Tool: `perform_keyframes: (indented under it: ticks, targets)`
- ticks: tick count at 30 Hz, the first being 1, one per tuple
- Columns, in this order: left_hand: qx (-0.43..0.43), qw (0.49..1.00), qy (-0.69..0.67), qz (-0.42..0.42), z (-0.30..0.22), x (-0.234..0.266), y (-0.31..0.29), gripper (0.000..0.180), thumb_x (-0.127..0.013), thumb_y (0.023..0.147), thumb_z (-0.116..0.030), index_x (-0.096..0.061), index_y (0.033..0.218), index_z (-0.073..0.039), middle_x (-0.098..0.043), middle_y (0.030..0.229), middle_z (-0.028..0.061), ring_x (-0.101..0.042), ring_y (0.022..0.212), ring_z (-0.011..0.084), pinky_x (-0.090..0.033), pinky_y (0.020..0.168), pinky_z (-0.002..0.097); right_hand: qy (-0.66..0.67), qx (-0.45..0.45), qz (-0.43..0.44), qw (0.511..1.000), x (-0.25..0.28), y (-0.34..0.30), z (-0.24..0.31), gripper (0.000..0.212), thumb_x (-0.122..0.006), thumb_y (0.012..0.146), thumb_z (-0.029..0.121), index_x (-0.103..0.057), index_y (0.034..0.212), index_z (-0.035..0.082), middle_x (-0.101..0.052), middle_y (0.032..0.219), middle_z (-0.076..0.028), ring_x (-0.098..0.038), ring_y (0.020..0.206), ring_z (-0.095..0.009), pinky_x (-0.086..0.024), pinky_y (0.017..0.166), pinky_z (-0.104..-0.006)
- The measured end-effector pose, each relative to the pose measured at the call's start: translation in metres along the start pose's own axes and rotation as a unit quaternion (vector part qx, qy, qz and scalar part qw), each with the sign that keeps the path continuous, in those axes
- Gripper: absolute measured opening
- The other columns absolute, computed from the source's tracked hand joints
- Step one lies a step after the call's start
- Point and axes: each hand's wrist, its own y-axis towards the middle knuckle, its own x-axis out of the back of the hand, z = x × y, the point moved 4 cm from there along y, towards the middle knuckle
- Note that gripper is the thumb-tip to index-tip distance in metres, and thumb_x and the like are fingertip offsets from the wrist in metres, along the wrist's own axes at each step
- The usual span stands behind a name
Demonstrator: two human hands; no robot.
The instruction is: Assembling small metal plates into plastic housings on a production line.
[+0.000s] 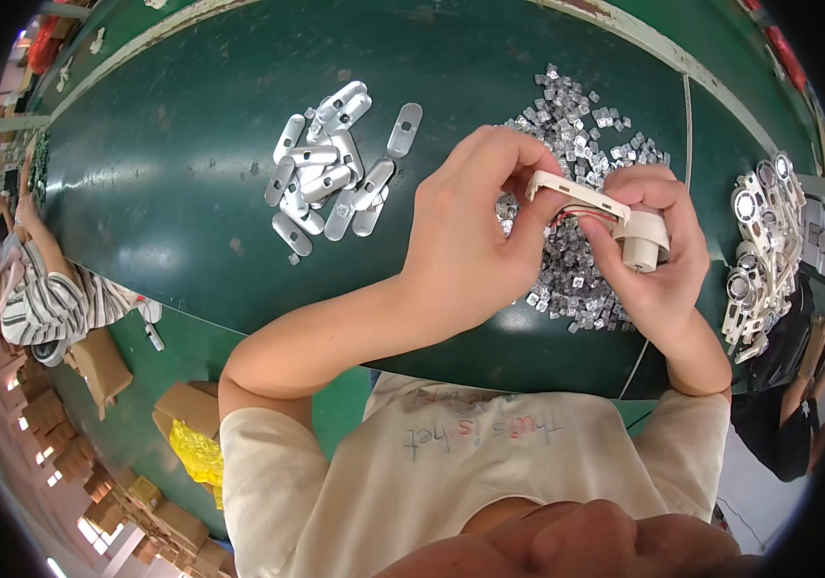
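Note:
Between my two hands, above the green table, is a white plastic housing (pixel 581 196) with a narrow bar and a round cylindrical end (pixel 641 241). Thin red and dark wires (pixel 576 211) run along the bar's inner side. My left hand (pixel 482 231) pinches the bar's left end with thumb and fingers. Wrapped round the cylindrical end is my right hand (pixel 670 255), its thumb close to the wires. Beneath both hands spreads a heap of small clear and silvery square pieces (pixel 581 260), partly hidden by them.
Left of my hands lies a pile of silver oval plates (pixel 311 178). More white housings (pixel 764 250) are heaped at the table's right end. Another person (pixel 56 289) works at the far left. On the floor, a cardboard box (pixel 186 409) holds a yellow bag (pixel 197 453).

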Motion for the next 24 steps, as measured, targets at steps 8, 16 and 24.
perform_keyframes:
  ticks: [8,16,24]
  targets:
    - [-0.050,0.987,0.114,-0.098,0.019,0.039,0.028,0.042,-0.067,0.079,-0.015,-0.050,0.114,0.000,-0.055,0.101,0.0127,-0.058,0.090,0.0184,-0.049,0.074,0.0284,0.001,-0.105,0.062,0.992,-0.002,0.092,-0.040,0.036,-0.075,0.071,0.016,-0.052,0.097,0.004,-0.058,0.082,-0.001,-0.054,0.070,-0.007,-0.044,0.061,-0.0194]
    - [0.142,0.869,0.474,0.003,0.038,0.109,0.049,0.012,-0.065,0.071,-0.004,-0.058,0.076,0.004,-0.062,0.070,0.0139,-0.064,0.068,0.0231,-0.048,0.060,0.0340,-0.437,-0.070,-0.040,0.896,0.116,0.223,-0.211,0.059,-0.070,0.070,0.044,-0.057,0.106,-0.001,-0.062,0.091,-0.015,-0.060,0.086,-0.025,-0.045,0.078,-0.0327]
    - [0.170,0.939,0.299,0.024,0.019,0.085,0.042,0.012,-0.065,0.074,-0.009,-0.061,0.079,0.000,-0.062,0.068,0.0085,-0.060,0.061,0.0154,-0.046,0.058,0.0298,-0.299,0.030,0.216,0.929,0.000,0.035,-0.024,0.023,-0.071,0.067,0.008,-0.061,0.087,0.001,-0.057,0.085,-0.011,-0.056,0.079,-0.027,-0.045,0.070,-0.0331]
